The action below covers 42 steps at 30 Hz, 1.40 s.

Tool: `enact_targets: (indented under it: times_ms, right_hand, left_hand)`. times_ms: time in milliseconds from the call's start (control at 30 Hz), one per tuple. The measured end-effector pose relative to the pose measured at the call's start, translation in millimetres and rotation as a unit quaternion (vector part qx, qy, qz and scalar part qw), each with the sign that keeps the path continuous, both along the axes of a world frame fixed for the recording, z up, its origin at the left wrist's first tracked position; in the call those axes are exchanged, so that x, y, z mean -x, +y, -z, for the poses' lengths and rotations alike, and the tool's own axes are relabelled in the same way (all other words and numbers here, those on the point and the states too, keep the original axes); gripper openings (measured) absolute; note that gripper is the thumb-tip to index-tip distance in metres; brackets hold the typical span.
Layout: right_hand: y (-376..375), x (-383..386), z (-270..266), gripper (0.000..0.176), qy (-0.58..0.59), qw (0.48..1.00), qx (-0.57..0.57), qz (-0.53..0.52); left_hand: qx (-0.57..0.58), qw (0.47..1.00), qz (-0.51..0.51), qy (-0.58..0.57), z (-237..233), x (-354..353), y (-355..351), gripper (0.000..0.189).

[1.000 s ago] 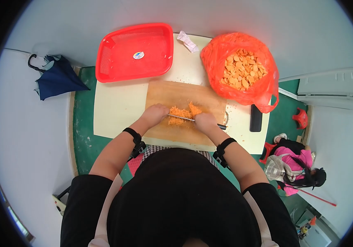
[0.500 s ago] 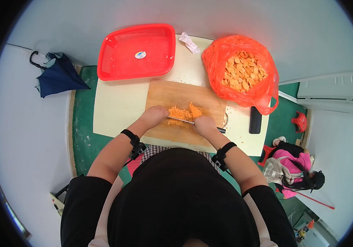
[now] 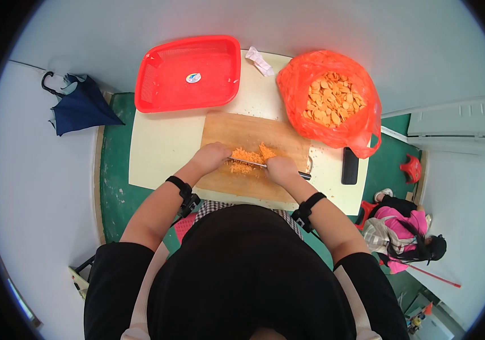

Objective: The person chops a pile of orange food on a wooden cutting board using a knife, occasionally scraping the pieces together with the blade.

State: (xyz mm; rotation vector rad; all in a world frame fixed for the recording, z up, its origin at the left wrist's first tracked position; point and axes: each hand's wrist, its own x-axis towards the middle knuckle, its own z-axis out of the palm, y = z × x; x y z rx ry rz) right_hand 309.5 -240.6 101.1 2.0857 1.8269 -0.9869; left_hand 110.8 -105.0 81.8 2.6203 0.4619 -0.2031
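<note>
A kitchen knife lies across a heap of finely chopped orange pieces on the wooden cutting board. Its black handle is in my right hand, closed around it with the butt sticking out to the right. At the other end, the fingers of my left hand are closed at the blade's tip. Chopped bits lie on both sides of the blade, and a small mound sits just beyond my right hand.
Behind the board stands a red plastic basket. A red plastic bag full of orange slices is at the back right, with a black phone nearby and crumpled paper between them. A seated person is off to the right.
The tip end of the knife and my left hand have shifted slightly away from me. More chopped bits show on the near side of the blade. My right hand keeps its hold.
</note>
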Motion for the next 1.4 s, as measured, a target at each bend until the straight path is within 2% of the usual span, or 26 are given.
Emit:
enact_targets:
  times_ms: [267, 667, 733, 833, 900, 1133, 1400]
  right_hand:
    - [-3, -3, 27, 0.023, -0.008, 1.0, -0.005, -0.003]
    - [21, -14, -4, 0.024, -0.011, 1.0, -0.02, 0.002]
    - [22, -15, 0, 0.023, -0.005, 1.0, 0.006, 0.006]
    - [15, -16, 20, 0.023, -0.014, 1.0, -0.013, 0.003]
    - [12, -15, 29, 0.024, -0.014, 1.0, -0.013, 0.002]
    - [14, -11, -4, 0.023, -0.012, 1.0, 0.0, -0.001]
    - [1, 1, 22, 0.021, -0.007, 1.0, -0.006, 0.008]
  left_hand:
    - [-0.003, 1.0, 0.0, 0.004, 13, 0, -3, 0.012]
    - [-0.002, 1.0, -0.015, -0.004, -2, -13, 15, 0.01]
    - [-0.001, 1.0, -0.009, 0.015, 2, -15, 15, 0.01]
    - [0.0, 1.0, -0.011, 0.019, 9, -16, 10, 0.01]
    - [-0.003, 1.0, -0.024, -0.013, 14, -12, 7, 0.011]
    - [-0.008, 1.0, -0.022, 0.02, 6, -10, 6, 0.01]
    - [-0.006, 1.0, -0.02, 0.009, 6, -1, -6, 0.009]
